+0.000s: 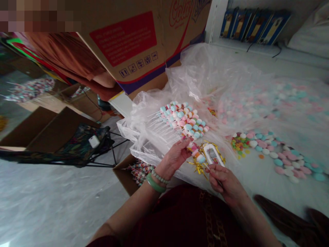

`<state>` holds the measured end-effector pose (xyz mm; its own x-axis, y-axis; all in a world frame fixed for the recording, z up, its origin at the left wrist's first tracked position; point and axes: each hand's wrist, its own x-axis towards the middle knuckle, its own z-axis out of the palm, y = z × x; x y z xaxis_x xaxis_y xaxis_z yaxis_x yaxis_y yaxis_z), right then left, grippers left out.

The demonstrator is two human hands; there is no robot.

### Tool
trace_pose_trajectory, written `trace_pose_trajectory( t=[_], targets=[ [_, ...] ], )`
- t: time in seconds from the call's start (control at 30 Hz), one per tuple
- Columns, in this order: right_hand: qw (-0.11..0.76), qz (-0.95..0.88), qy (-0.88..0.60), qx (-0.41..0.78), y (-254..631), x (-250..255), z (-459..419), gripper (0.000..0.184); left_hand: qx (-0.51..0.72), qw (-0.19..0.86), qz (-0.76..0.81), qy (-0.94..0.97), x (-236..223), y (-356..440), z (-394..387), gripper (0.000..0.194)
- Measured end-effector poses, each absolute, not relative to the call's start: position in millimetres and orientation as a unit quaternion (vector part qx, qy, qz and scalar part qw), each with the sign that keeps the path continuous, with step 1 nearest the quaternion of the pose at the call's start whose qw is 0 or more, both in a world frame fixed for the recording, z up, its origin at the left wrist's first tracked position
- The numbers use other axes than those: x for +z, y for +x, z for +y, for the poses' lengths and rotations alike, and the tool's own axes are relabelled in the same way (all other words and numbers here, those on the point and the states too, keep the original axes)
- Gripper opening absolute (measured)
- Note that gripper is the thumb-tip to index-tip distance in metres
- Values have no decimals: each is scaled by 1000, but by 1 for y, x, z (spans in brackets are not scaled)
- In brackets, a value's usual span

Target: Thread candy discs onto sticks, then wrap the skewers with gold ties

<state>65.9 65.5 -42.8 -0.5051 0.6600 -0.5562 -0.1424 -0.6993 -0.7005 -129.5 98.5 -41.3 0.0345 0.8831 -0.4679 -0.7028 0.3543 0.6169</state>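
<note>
My left hand [177, 156], wearing a green bangle and a bead bracelet, is closed on one end of a marshmallow skewer [199, 157] with pink, orange, white and blue pieces. Close to its other end, the fingers of my right hand [222, 176] are pinched on what looks like a thin white stick; the exact grip is hard to see. Gold twist ties [200, 167] lie under the skewer, around a white rectangular object [213, 154]. Just beyond my left hand, a pile of finished marshmallow skewers [183, 118] rests on clear plastic sheeting [151, 137], sticks pointing left.
Loose marshmallows [290, 159] and small gummy candies [239, 144] spread across the table's right side, partly under plastic. A large cardboard box [128, 41] stands at the back; another person's arm [104, 79] shows beside it. Left are a folding chair [77, 147] and an open box of skewers [140, 173].
</note>
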Motion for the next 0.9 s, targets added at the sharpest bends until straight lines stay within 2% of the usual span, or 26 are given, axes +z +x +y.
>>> trace_pose_trajectory(
  t=[0.23,0.33,0.57,0.77,0.9],
  targets=[
    [289,-496,-540,616,60,-41,63,20,588,680,419,127,-40,-129,101,29],
    [319,-500,-558,581,66,-45,64,19,585,676,428,134,-38,-130,101,29],
    [324,-520,-588,528,68,-45,66,17,575,675,426,181,-40,-129,95,27],
    [357,-658,-552,368,59,-38,64,17,570,690,415,162,-44,-119,91,26],
    [348,-697,-533,331,55,-43,61,17,563,700,415,144,-46,-115,88,26]
  ],
)
